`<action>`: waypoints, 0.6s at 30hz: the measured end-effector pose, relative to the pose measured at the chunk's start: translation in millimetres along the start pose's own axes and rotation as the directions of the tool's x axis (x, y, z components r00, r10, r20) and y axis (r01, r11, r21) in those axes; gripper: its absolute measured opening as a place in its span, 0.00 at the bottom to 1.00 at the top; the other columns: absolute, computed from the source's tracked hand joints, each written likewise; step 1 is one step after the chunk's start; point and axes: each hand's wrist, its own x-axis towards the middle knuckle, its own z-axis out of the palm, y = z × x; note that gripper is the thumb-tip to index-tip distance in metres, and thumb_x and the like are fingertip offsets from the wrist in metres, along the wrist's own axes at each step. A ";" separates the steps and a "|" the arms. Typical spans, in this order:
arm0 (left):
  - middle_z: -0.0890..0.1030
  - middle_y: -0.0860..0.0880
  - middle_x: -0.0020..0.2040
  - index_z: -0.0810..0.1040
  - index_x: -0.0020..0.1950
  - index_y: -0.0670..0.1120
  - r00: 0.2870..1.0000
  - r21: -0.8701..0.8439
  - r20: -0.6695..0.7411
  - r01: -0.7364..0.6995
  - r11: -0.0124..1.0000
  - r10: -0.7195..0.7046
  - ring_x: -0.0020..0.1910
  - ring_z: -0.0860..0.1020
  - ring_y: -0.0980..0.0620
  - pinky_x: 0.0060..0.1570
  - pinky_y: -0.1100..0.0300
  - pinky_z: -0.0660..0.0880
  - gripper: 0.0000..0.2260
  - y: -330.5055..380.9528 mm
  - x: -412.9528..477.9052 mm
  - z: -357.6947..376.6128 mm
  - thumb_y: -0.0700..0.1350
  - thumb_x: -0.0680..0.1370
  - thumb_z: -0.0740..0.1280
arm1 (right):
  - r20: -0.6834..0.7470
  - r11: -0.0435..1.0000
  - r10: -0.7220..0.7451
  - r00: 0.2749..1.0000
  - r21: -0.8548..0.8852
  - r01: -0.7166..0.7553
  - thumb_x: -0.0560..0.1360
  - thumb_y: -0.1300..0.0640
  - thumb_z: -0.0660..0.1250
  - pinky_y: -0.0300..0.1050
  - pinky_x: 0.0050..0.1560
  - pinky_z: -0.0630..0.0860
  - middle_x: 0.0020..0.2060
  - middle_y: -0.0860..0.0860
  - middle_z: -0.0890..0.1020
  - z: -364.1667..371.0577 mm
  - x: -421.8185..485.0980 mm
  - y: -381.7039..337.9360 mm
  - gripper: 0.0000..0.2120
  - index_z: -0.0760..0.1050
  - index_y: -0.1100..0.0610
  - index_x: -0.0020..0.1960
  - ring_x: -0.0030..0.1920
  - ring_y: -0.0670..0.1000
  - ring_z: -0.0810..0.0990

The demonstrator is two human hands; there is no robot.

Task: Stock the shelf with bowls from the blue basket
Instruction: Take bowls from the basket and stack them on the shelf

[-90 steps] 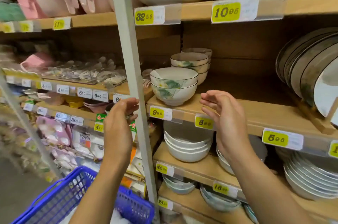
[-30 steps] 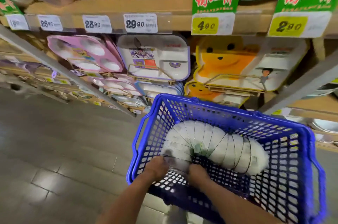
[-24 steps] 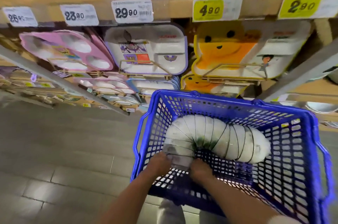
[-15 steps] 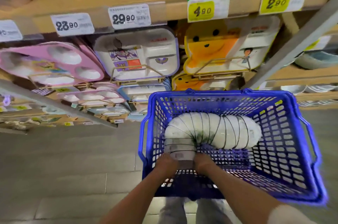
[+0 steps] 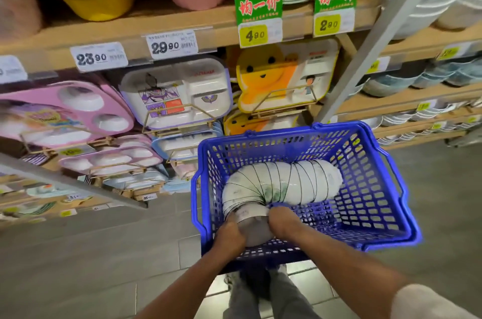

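We stand in a shop aisle, with wooden shelves (image 5: 182,24) of children's trays (image 5: 177,92) and crockery along the far side and grey floor tiles (image 5: 78,253) below. The blue basket (image 5: 260,133) is near us, to the right. In it the white bowls (image 5: 287,183) lie nested in a row on their side, curving from near left to far right. Moments ago our hands were raised and empty at the bowl shelf. Now the left hand (image 5: 229,236) and right hand (image 5: 283,222) are down in the basket, gripping either side of the row's near end. We judge that the next batch is being taken up and nothing is clear of the basket yet.
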 end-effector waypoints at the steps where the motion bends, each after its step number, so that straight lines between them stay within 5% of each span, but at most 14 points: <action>1: 0.77 0.39 0.63 0.62 0.73 0.45 1.000 -0.004 -0.005 -0.023 1.000 0.023 0.60 0.76 0.40 0.57 0.53 0.75 0.24 0.2 -2.0 -0.7 0.40 0.78 0.61 | -0.005 1.000 0.003 1.000 0.008 -0.003 0.78 0.64 0.57 0.53 0.59 0.75 0.59 0.62 0.79 -4.9 -2.0 -0.4 0.15 0.75 0.66 0.61 0.60 0.60 0.78; 6: 0.71 0.44 0.71 0.55 0.78 0.49 0.990 -0.102 -0.067 -0.133 0.986 0.127 0.68 0.71 0.44 0.64 0.59 0.68 0.30 3.8 -8.3 -14.2 0.38 0.78 0.63 | 0.024 0.965 0.057 0.998 0.253 -0.061 0.81 0.61 0.55 0.51 0.59 0.73 0.60 0.64 0.77 -41.0 -15.9 2.8 0.16 0.74 0.69 0.61 0.61 0.62 0.76; 11: 0.70 0.50 0.71 0.58 0.77 0.56 0.963 -0.308 -0.174 -0.252 0.917 0.206 0.62 0.69 0.55 0.59 0.66 0.66 0.29 23.0 -6.4 -43.6 0.36 0.80 0.59 | 0.125 0.912 -0.005 0.992 0.407 -0.047 0.80 0.58 0.51 0.43 0.34 0.79 0.46 0.70 0.82 -89.2 -34.8 10.9 0.17 0.72 0.70 0.47 0.31 0.57 0.81; 14: 0.68 0.52 0.72 0.62 0.73 0.61 0.943 -0.443 -0.177 -0.333 0.833 0.283 0.64 0.69 0.54 0.60 0.63 0.68 0.26 41.1 -7.8 -69.9 0.37 0.81 0.57 | 0.141 0.854 -0.042 0.989 0.519 -0.038 0.80 0.59 0.50 0.45 0.35 0.80 0.48 0.73 0.80 -123.8 -53.4 13.1 0.18 0.72 0.72 0.46 0.32 0.58 0.82; 18: 0.74 0.50 0.65 0.72 0.60 0.64 0.916 -0.655 -0.200 -0.388 0.648 0.347 0.57 0.75 0.54 0.43 0.67 0.75 0.23 79.7 -25.0 -109.8 0.37 0.76 0.63 | 0.145 0.829 -0.066 0.987 0.559 -0.026 0.78 0.57 0.52 0.43 0.39 0.82 0.43 0.66 0.83 -173.7 -93.0 11.7 0.23 0.77 0.75 0.52 0.31 0.54 0.84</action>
